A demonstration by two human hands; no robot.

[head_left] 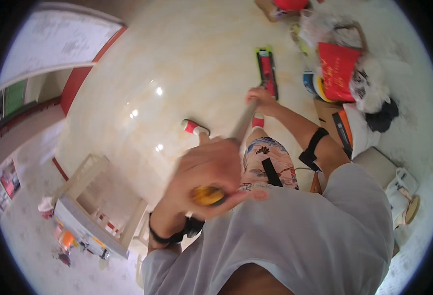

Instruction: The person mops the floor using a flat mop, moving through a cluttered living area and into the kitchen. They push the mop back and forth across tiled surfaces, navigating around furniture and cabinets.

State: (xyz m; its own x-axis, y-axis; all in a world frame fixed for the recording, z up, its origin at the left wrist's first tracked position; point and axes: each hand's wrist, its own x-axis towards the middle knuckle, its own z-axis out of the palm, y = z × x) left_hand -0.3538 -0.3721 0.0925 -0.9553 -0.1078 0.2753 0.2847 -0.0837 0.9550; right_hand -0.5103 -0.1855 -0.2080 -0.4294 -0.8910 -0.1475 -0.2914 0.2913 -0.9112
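Observation:
A flat mop with a red and black head [268, 73] and a lime-green edge rests on the shiny floor ahead of my feet. Its grey pole [243, 123] rises toward me and ends in a yellow cap [206, 195]. My left hand [209, 169] is closed round the top of the pole, close to the camera and slightly blurred. Farther down, my right hand [261, 97] wraps round the pole just above the head. The right arm is stretched out forward.
Along the right wall lie a red bag [339, 71], plastic bags [371, 86], cardboard and a black cloth [382, 116]. A white table [91, 216] stands at the lower left. A red-edged doorway [79, 88] is at the upper left. Glossy cream floor [128, 132] stretches between.

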